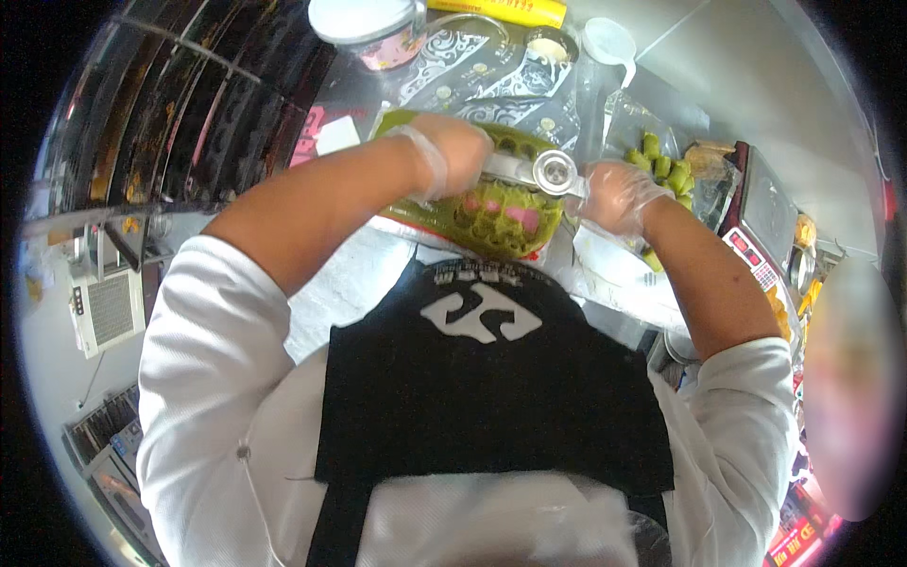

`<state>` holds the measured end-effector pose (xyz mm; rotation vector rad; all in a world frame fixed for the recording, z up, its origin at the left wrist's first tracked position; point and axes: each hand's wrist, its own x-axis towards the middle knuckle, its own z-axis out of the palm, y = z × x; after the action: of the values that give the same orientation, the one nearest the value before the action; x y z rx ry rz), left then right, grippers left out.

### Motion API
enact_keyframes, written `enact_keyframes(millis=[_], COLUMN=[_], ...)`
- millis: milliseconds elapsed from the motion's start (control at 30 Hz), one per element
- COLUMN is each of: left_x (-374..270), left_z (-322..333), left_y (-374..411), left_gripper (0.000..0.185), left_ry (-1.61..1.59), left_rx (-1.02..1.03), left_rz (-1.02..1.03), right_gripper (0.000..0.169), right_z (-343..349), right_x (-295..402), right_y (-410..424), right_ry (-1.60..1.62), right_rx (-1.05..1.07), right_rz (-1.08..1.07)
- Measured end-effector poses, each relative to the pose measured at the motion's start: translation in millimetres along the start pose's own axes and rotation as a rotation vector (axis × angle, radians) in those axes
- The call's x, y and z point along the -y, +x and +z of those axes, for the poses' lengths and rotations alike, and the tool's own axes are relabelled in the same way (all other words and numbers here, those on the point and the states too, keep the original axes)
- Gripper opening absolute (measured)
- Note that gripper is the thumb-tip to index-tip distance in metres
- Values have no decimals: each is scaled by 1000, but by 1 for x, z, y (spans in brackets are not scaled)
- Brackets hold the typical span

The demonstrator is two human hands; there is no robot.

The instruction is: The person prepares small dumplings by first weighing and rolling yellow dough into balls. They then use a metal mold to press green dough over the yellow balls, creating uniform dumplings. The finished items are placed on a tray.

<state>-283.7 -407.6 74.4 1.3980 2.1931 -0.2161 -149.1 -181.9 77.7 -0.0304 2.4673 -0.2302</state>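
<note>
My left hand (457, 157), in a clear plastic glove, is closed on one end of a metal tool (555, 173) that has a round head, perhaps a squeezer or scoop. My right hand (615, 195), gloved the same way, grips the other end beside the round head. Beneath the tool lies a green food slab (489, 220) with rows of round holes and some pink patches in it. The slab rests on a white, red-edged board or tray. Several green cut pieces (662, 164) sit in a clear container to the right of my right hand.
A digital scale (765, 205) stands at the right. A lidded white tub (368, 32), patterned packaging (521, 78), a yellow box (503, 10) and a white plastic ladle or strainer (609, 44) lie at the back. A white container (613, 255) sits below my right hand. Dark shelving (184, 106) rises at left.
</note>
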Motion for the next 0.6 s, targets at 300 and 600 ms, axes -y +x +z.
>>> enact_keyframes(millis=[300, 600], left_x=[36, 8], left_z=[20, 26], left_y=[20, 15], left_gripper=[16, 18], left_ry=[-11, -154], left_rx=[-92, -128], left_rz=[65, -57], right_gripper=[23, 23], right_z=[1, -11], right_x=[22, -15], right_y=[17, 39], right_ry=[16, -101], right_rx=[-25, 86], right_rz=[105, 0])
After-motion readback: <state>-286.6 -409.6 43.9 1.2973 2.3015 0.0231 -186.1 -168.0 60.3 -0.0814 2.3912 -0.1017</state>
